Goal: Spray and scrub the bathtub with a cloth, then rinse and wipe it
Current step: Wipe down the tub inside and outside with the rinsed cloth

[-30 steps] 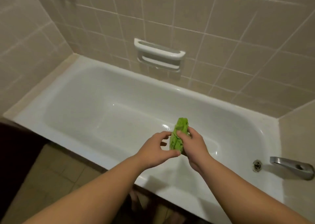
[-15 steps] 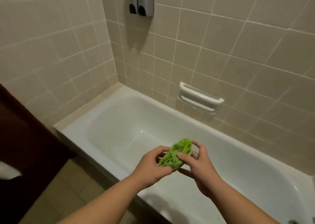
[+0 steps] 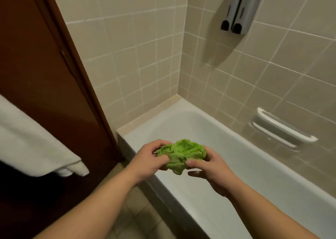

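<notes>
Cloth (image 3: 181,154) bunched at lower centre, over near rim of tub (image 3: 245,189); left hand (image 3: 149,163) grips its left end, right hand (image 3: 211,167) pinches right edge; long axis left-right; tub basin just below-right

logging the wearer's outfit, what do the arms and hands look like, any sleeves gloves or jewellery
Both forearms are bare up to the bottom edge of the head view, with no sleeves showing. The left hand and right hand wear no gloves. No rings, watch or bracelet can be seen on the fingers or wrists that show.
</notes>
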Motion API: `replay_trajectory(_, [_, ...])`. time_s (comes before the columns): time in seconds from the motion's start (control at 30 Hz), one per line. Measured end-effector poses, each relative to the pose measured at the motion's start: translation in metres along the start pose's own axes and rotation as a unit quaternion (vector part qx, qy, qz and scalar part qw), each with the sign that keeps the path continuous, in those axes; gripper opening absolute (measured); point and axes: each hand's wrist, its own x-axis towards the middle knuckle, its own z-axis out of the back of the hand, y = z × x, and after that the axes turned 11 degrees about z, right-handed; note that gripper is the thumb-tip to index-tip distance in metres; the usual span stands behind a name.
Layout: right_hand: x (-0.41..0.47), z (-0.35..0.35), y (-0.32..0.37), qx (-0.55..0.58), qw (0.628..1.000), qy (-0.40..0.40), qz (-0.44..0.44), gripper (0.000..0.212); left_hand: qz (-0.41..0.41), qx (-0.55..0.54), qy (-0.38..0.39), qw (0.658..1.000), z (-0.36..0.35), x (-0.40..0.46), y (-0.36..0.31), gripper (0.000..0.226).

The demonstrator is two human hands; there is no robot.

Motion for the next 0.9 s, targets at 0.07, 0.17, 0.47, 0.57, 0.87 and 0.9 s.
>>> replay_trajectory(0.07, [0.018,-0.016,0.003,-0.007,1.000,0.002,0.004,0.052,-0.017,0.005,-0.054,0.998,0.019,0.002,0.005,0.041])
replay_trajectory(0.17, [0.046,-0.037,0.005,-0.012,1.000,0.011,0.014,0.052,-0.054,0.059,-0.183,0.980,0.041,0.005,0.012,0.042])
replay_trajectory(0.47, [0.132,-0.101,-0.004,0.042,0.993,0.105,-0.017,0.043,-0.041,0.259,-0.236,0.936,0.082,0.015,0.014,0.110])
replay_trajectory(0.57, [0.150,-0.118,-0.005,0.031,0.991,0.130,-0.030,0.023,-0.032,0.264,-0.280,0.922,0.097,0.027,0.008,0.120])
replay_trajectory(0.87, [0.183,-0.170,-0.008,0.101,0.984,0.123,-0.086,0.038,-0.077,0.196,-0.341,0.916,0.152,0.046,0.015,0.118])
replay_trajectory(0.9, [0.184,-0.177,-0.009,0.107,0.983,0.116,-0.091,0.040,-0.088,0.190,-0.338,0.918,0.160,0.049,0.017,0.115])
